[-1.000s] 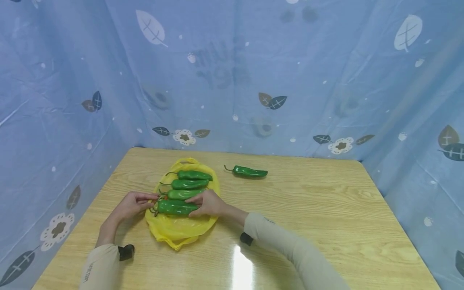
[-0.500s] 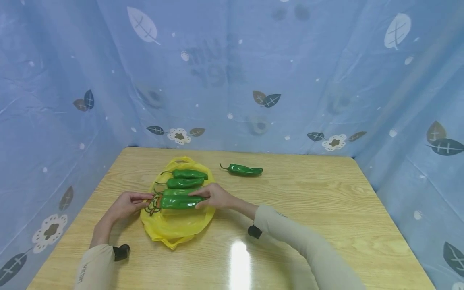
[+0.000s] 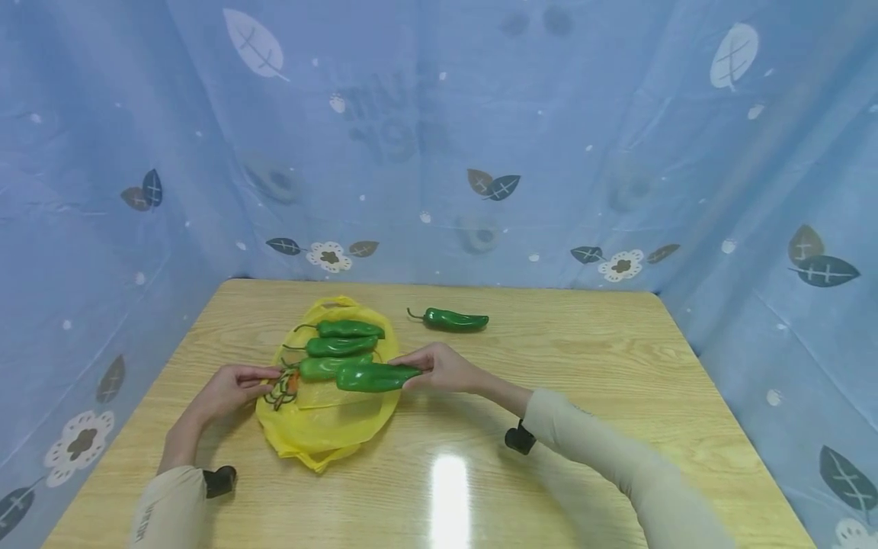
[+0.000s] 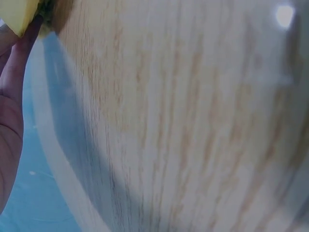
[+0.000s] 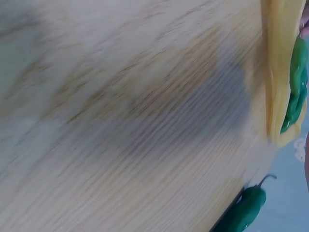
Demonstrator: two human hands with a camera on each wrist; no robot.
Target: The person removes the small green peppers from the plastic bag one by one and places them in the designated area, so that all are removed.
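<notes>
In the head view my right hand (image 3: pixel 446 369) grips a large green pepper (image 3: pixel 377 377) by its right end, held over the right side of a yellow plastic bag (image 3: pixel 329 438). Several more green peppers lie across the bag, among them a lighter one (image 3: pixel 318 368) partly behind the held pepper. My left hand (image 3: pixel 236 390) pinches the bag's left rim, beside a tangle of thin dark and yellowish strands with orange (image 3: pixel 283 387). The left wrist view shows its fingers (image 4: pixel 19 63) at the yellow plastic. Most of the right hand falls outside the right wrist view.
Another green pepper (image 3: pixel 454 320) lies on the wooden table (image 3: pixel 583 427) behind and right of the bag. A blue patterned curtain (image 3: pixel 411 152) surrounds the table's back and sides. Black wrist cameras (image 3: pixel 519 438) sit below both sleeves.
The right hand has drawn the large pepper rightward, off the strand tangle, baring the orange there. The left hand stays at the bag's rim. The head view has shifted slightly.
</notes>
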